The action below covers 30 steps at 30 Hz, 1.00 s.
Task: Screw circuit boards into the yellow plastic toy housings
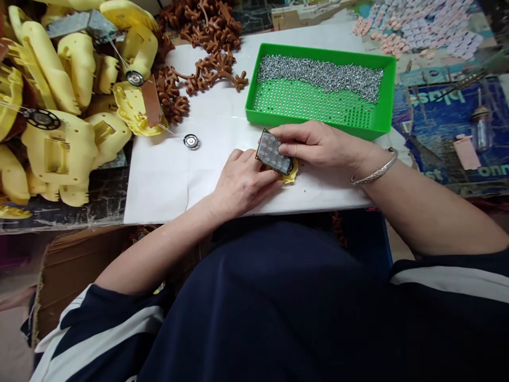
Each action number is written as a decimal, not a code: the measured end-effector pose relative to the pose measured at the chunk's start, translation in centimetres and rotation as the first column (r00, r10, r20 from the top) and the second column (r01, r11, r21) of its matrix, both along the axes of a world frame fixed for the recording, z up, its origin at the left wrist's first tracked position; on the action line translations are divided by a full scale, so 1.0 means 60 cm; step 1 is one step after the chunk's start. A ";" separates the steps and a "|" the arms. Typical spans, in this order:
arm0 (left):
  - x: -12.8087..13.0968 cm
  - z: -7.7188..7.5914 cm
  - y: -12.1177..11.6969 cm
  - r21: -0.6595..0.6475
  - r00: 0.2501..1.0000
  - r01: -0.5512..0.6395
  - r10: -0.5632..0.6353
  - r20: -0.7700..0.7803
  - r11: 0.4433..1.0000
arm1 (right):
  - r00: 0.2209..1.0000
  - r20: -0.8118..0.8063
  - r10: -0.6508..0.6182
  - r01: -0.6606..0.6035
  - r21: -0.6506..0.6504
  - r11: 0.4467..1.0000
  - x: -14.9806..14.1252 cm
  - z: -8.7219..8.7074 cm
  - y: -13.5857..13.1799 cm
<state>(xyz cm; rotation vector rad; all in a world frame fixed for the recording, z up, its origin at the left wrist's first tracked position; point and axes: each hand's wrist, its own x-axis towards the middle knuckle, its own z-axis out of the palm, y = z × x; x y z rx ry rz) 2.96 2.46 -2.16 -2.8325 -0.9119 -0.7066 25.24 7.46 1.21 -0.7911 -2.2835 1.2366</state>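
Note:
A small dark rectangular keypad board [273,151] with rows of translucent grey bumps is tilted over the white work surface. My right hand [318,142] pinches its upper right side between thumb and fingers. Beneath the board, the edge of a yellow plastic shell [292,174] shows. My left hand [245,179] is closed around the lower left of the shell and board; its fingertips are partly hidden. On the white sheet to the left lies a small round speaker [191,141], its thin wires leading to a brown board [151,101] on another yellow shell.
Just beyond my hands stands a green tray [318,123] with many small silver screws [318,71]. Yellow plastic shells [59,143] pile up at left, beside brown plastic parts [214,69]. Pink and white pieces [425,26] lie far right, near a screwdriver [481,124].

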 end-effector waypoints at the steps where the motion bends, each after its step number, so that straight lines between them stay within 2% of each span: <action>1: 0.000 0.000 0.000 0.005 1.000 0.002 -0.002 -0.002 1.000 | 1.000 0.002 -0.011 0.011 0.006 1.000 0.000 -0.001 -0.001; 8: -0.003 0.003 -0.001 -0.045 0.999 0.011 -0.010 0.041 0.999 | 0.994 0.047 -0.101 0.100 0.022 0.995 -0.007 0.006 -0.012; 11: -0.020 0.011 -0.002 -0.151 0.993 0.083 -0.068 0.100 0.985 | 0.983 0.113 -0.146 0.141 0.047 0.989 -0.012 0.009 -0.013; 13: -0.039 0.015 -0.003 -0.235 0.982 0.111 -0.070 0.174 0.966 | 0.973 0.155 -0.171 0.155 0.110 0.982 -0.014 0.008 -0.010; 18: -0.079 0.007 -0.003 -0.230 0.932 -0.005 0.088 0.351 0.973 | 0.951 0.247 -0.187 0.118 0.271 0.955 -0.016 0.005 -0.004; 24: -0.081 -0.008 0.000 -0.336 0.950 0.035 0.073 0.304 0.941 | 0.930 0.326 -0.168 0.033 0.383 0.923 -0.024 0.020 -0.014; 30: -0.072 -0.011 -0.027 -0.342 0.934 -0.058 0.172 0.314 0.938 | 0.913 0.384 -0.141 -0.024 0.395 0.918 -0.032 0.029 -0.023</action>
